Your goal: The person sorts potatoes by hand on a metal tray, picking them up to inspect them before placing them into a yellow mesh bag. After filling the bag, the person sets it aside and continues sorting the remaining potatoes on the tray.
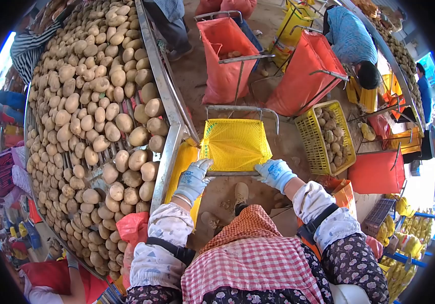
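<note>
I saw the left hand [194,177] clamped on the yellow sack [235,144] at its near rim; the right hand [274,172] gripped likewise; potatoes [101,126] lay beside the sack.

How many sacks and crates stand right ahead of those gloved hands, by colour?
Yellow mesh sack on metal frame, left hand and right hand gripping: 1
Tall orange-red mesh sacks beyond it: 2
Yellow plastic crate holding potatoes: 1
Total: 4

Potatoes [96,116] lie heaped across the metal-railed sorting table [166,86].
</note>
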A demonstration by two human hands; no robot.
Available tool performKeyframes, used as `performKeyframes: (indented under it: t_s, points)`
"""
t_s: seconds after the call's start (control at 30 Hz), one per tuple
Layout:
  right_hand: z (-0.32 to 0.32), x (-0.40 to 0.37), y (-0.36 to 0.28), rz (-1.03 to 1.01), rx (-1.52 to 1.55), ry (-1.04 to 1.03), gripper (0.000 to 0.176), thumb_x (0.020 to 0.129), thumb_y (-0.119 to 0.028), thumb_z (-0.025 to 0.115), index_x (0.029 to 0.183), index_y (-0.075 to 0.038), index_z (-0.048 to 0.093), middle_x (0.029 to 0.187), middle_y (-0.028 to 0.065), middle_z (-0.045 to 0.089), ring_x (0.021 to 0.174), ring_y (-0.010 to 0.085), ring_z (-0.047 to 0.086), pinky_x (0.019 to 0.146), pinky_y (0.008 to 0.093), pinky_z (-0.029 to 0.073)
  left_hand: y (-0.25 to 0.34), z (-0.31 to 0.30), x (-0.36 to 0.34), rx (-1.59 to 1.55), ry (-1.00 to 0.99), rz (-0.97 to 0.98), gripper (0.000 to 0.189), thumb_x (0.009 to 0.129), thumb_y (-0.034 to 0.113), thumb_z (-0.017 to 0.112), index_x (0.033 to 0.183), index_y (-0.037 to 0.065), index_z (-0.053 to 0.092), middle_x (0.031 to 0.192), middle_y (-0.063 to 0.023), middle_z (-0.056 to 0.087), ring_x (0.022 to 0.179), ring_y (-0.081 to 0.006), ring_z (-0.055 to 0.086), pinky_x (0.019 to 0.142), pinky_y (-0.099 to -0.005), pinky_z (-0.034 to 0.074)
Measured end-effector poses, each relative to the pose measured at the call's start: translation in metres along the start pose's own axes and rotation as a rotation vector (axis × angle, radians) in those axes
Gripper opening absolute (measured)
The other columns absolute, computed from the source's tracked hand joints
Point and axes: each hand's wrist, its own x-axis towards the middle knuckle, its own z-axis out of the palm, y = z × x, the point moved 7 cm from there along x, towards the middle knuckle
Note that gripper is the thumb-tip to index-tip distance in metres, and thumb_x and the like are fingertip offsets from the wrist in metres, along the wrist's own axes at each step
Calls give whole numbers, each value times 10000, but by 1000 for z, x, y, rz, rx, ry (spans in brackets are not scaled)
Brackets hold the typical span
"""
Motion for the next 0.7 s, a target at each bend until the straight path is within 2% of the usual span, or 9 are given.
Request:
performKeyframes:
  t_s: [0.1, 0.2, 0.3, 0.4, 0.5, 0.57, 0.63, 0.67, 0.7]
  points:
    - [9, -3, 4, 57, 22, 30, 378, 854, -446, 584, 1043, -122, 620, 890, 128, 673, 833, 317, 671, 699, 435, 538, -5, 14, 1, -119, -13, -97, 626, 746, 163, 748, 1320, 112, 501, 1260, -160, 573, 1168, -338, 532, 999, -401, 426]
    - [6, -15, 1, 12, 82, 228, 446, 805, -402, 648, 1147, -124, 584, 1142, 114, 624, 1080, 287, 606, 808, 423, 532, -2, 14, 5, -157, -9, -98, 667, 778, 74, 672, 1393, 112, 417, 1341, -161, 517, 1211, -345, 509, 1046, -417, 392]
    - [-2, -35, -5, -138, 73, 547, 524, 743, -375, 713, 1180, -117, 581, 1170, 116, 615, 1141, 284, 572, 850, 449, 523, 14, 8, -6, -115, 67, 6, 659, 773, 22, 600, 1399, 110, 416, 1367, -184, 490, 1233, -349, 496, 1062, -418, 383]
    - [-8, -39, -9, -279, 146, 606, 631, 666, -325, 779, 1209, -78, 571, 1211, 134, 602, 1204, 328, 526, 923, 494, 478, 34, 5, -23, 80, 150, 149, 684, 729, 53, 603, 1392, 105, 444, 1409, -163, 460, 1264, -338, 479, 1064, -440, 384]
    - [-48, -54, -23, -296, 177, 626, 543, 656, -158, 718, 1156, -5, 573, 1157, 227, 595, 1126, 371, 562, 891, 470, 483, 56, -17, -43, 102, 107, -16, 570, 791, 79, 530, 1359, 83, 485, 1424, -162, 445, 1273, -328, 471, 1055, -461, 390]
    - [-69, -67, -22, -376, 139, 934, 300, 677, -121, 667, 958, -28, 623, 976, 216, 625, 905, 401, 607, 776, 459, 507, 74, -47, -68, 82, 166, -49, 523, 812, 67, 534, 1334, 73, 510, 1411, -166, 456, 1250, -334, 489, 1034, -456, 411]
    - [-80, -48, -17, -117, 296, 565, 399, 748, -150, 630, 1127, -29, 601, 1100, 197, 629, 1056, 396, 583, 933, 476, 468, 93, -93, -92, -187, 367, -25, 433, 856, 111, 540, 1283, 42, 538, 1279, -187, 562, 1097, -361, 577, 939, -444, 475]
    - [-77, -41, -11, -84, 257, 646, 284, 742, -120, 630, 1017, -49, 634, 954, 166, 647, 910, 381, 611, 816, 453, 508, 87, -88, -108, -249, 282, -142, 427, 850, 113, 546, 1268, 24, 545, 1224, -182, 594, 1028, -371, 601, 889, -446, 497]
    - [-96, -46, -18, -62, 208, 681, 247, 730, -120, 639, 971, -66, 642, 882, 151, 639, 813, 366, 613, 729, 447, 516, 95, -105, -122, 47, 340, -55, 452, 829, 146, 584, 1262, 18, 551, 1199, -181, 605, 1000, -364, 615, 862, -445, 510]
